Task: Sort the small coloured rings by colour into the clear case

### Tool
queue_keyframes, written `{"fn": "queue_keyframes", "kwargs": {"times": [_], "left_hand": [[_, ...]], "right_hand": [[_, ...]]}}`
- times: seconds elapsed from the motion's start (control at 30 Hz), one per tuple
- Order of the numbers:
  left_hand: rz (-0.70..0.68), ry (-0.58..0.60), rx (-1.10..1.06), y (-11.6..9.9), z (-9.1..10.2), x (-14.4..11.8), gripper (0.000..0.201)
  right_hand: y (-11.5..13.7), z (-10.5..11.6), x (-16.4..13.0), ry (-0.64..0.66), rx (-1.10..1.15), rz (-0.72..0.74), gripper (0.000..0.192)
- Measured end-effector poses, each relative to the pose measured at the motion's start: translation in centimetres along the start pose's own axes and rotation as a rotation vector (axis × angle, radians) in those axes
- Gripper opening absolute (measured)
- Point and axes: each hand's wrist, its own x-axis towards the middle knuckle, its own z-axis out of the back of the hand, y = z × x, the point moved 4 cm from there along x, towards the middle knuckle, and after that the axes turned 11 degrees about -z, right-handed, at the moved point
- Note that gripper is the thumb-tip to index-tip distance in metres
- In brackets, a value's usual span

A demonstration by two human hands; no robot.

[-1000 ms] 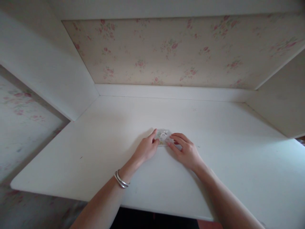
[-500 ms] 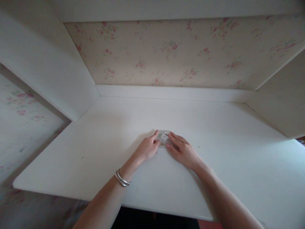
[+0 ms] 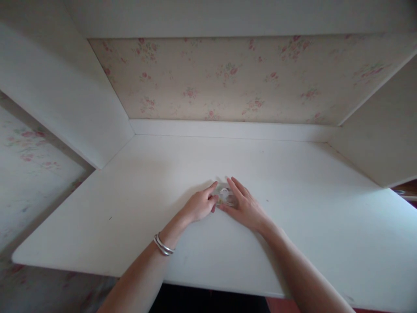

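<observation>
a small flat packet [image 3: 225, 196], pale and partly clear with a faint printed pattern, is seen lying on the white desk top [image 3: 293, 234], a little left of the middle of the surface and well away from the back ledge. what is inside the packet cannot be made out.

the left hand [image 3: 199, 204] is laid at the packet's left edge, knuckles up, with the fingers curled inward and the thumb and forefinger tips pressed against that edge. the fingers are drawn close together rather than spread; whether the edge is pinched or only touched cannot be told. two thin silver bangles [image 3: 162, 245] are worn on the left wrist.

the right hand [image 3: 246, 208] is placed flat over the right part of the packet, palm down, with the fingers held straight and slightly fanned toward the back of the desk. the packet's right side is covered by these fingers, so only its left and middle portions are shown. the two hands are set very near each other, almost touching above the packet.

the desk is enclosed by white side panels [image 3: 65, 95] on the left and right, and a back wall papered with small pink flowers [image 3: 228, 78] is seen behind a low white ledge [image 3: 228, 129].
</observation>
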Motion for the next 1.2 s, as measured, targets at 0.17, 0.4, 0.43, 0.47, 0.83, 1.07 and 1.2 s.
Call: {"fn": "queue_keyframes", "kwargs": {"times": [0.17,0.4,0.43,0.47,0.83,1.07,1.2], "left_hand": [[-0.025,-0.043,0.005,0.1,-0.1,0.1,0.055],[-0.030,-0.089,0.040,0.8,-0.3,0.4,0.052],[-0.033,-0.083,0.050,0.8,-0.3,0.3,0.051],[-0.035,-0.080,0.060,0.8,-0.3,0.3,0.050],[-0.062,-0.080,0.128,0.6,-0.4,0.1,0.044],[-0.074,-0.068,0.154,0.5,-0.5,0.1,0.040],[-0.073,-0.075,0.173,0.4,-0.6,0.1,0.038]], "right_hand": [[0.2,0.2,0.1,-0.017,0.069,0.000,0.077],[-3.0,2.6,0.9,-0.225,0.141,-0.214,0.076],[-4.2,3.3,1.1,-0.274,0.128,-0.274,0.076],[-5.4,4.0,1.2,-0.315,0.114,-0.335,0.075],[-14.5,8.9,-0.7,-0.394,-0.101,-0.861,0.068],[-13.4,8.7,-0.7,-0.410,-0.303,-0.821,0.062],[-12.4,9.1,-0.8,-0.495,-0.318,-0.850,0.067]]}}
